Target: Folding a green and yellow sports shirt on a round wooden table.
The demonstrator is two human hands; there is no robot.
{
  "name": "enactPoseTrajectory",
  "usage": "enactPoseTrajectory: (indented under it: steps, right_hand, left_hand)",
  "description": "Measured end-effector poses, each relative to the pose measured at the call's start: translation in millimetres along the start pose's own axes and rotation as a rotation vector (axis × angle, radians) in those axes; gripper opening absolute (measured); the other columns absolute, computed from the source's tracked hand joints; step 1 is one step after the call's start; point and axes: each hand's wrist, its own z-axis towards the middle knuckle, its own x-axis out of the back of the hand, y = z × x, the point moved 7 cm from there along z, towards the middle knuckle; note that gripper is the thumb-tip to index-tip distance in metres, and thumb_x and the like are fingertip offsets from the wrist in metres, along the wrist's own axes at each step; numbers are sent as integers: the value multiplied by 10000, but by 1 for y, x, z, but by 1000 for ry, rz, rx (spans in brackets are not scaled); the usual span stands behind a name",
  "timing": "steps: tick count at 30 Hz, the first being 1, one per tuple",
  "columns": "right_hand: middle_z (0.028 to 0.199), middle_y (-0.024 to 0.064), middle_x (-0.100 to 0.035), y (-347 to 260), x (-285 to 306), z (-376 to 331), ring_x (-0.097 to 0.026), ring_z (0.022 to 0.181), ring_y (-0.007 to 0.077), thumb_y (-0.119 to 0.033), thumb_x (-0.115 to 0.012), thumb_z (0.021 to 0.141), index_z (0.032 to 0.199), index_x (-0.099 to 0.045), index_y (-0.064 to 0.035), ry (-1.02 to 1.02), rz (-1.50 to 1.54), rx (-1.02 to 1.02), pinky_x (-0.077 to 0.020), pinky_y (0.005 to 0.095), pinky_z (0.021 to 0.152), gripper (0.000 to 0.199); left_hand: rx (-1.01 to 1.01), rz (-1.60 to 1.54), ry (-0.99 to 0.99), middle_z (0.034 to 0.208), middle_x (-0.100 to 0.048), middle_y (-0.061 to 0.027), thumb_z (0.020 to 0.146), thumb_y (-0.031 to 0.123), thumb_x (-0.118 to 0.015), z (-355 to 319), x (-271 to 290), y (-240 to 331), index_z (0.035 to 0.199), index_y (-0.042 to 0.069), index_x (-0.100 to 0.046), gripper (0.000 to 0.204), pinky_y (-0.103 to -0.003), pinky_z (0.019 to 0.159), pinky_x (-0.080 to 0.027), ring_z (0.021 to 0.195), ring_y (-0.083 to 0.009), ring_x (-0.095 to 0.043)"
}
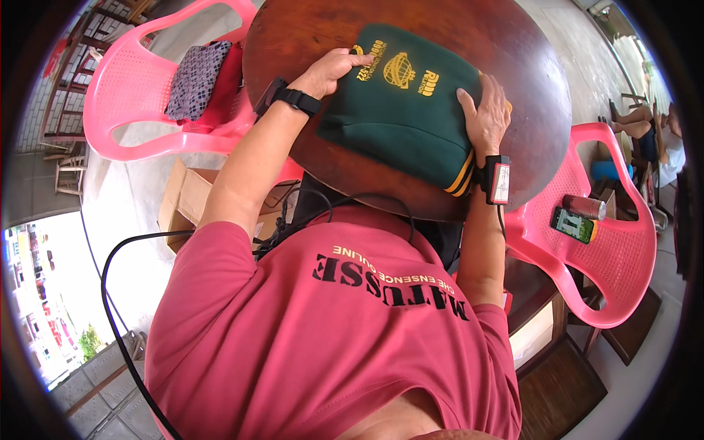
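Pressing on a green garment [400, 110], folded into a flat bundle, with both hands. Bundle sits on the round brown table [532, 95], near side close to the wearer's body. Yellow print faces up; yellow stripes show at its near right corner.

Left hand [334, 72]: at the far left edge, thumb laid over the top face. Other fingers are bent and partly hidden, so can't tell if they pinch the cloth. Right hand [487, 117]: along the right edge, thumb spread inward on the cloth, fingers pointing away from the body. Contact is clear, a firm grip isn't; can't tell.

Black strap [299, 101] on left wrist, boxy device [499, 182] on right.

Surroundings: left pink chair [121, 110] holds a patterned cloth [198, 79] beside a red one [229, 84]. Right pink chair [623, 275] carries a phone [573, 225] just beside a reddish cylinder [585, 206]. Open cardboard box [178, 194] below the table's left side. Another person [664, 143] sits well apart, far right.
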Motion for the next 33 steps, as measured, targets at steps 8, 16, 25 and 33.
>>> enactPoseTrajectory:
  steps: [8, 16, 25, 33]
  right_hand:
    - [1450, 112, -403, 3, 4, -2, -301, 1383, 295, -549, -551, 849, 1368, -439, -107, 30, -24, -7, -217, 510, 1101, 691]
    - [1462, 95, -390, 2, 0, -4, -290, 1388, 290, -579, -525, 856, 1389, -414, -121, 1, -45, -15, -206, 521, 1106, 711]
    - [1466, 91, -383, 1, -2, -2, -298, 1381, 304, -526, -528, 874, 1419, -393, -191, 28, -49, 19, -234, 540, 1082, 654]
    - [1461, 84, -388, 2, 1, -7, -298, 1380, 300, -514, -506, 888, 1388, -441, -207, 5, -117, 13, -235, 538, 1077, 590]
  left_hand:
    - [20, 131, 18, 1093, -646, -146, 888, 224, -652, 4, 2, 0, 1165, -46, -546, 401, -341, 830, -532, 953, -207, -647]
    - [-947, 1477, 391, 1251, -515, -147, 780, 202, -668, -38, -87, 54, 1257, 70, -497, 524, -424, 956, -429, 1165, -332, -504]
    - [-789, 1747, 262, 1438, -380, -169, 898, 629, -401, 10, -160, 2, 1380, 189, -451, 654, -581, 1050, -245, 1351, -370, -307]
    - [-791, 1728, 251, 1414, -421, -162, 904, 637, -368, 11, -160, -5, 1374, 198, -464, 651, -544, 1063, -237, 1350, -352, -320]
